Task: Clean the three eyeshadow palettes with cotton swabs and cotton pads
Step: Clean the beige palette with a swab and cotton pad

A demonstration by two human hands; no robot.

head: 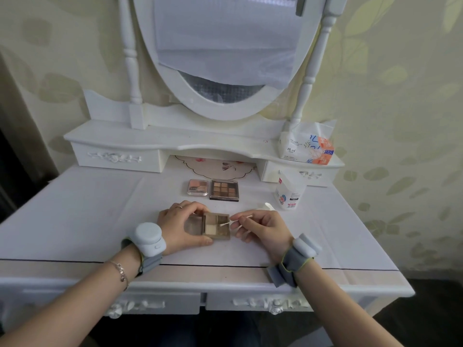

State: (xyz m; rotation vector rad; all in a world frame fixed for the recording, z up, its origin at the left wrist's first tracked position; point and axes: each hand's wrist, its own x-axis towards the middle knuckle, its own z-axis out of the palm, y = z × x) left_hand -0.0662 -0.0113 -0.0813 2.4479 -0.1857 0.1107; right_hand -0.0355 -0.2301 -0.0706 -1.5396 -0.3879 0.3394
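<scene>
From the head camera, a small tan square eyeshadow palette [217, 227] is lying open on the white counter [87, 209], showing pale cream and brown pans, with its clear lid folded out to the left. The left hand [181, 225] is steadying it, fingers curled over the lid's far edge and thumb along the near side. The right hand [260, 227] is pinching a thin white cotton swab [231, 222] between thumb and forefinger, its tip touching the pans near the palette's middle. Farther back, a pink clear-lidded palette [198, 187] and a dark brown nine-pan palette [224, 190] are sitting closed side by side. To the right, a white plastic bag [289, 191] is standing upright, probably holding cotton pads, though its contents are not showing. A patterned tissue pack [307, 147] is resting on the white shelf [162, 140] above.
</scene>
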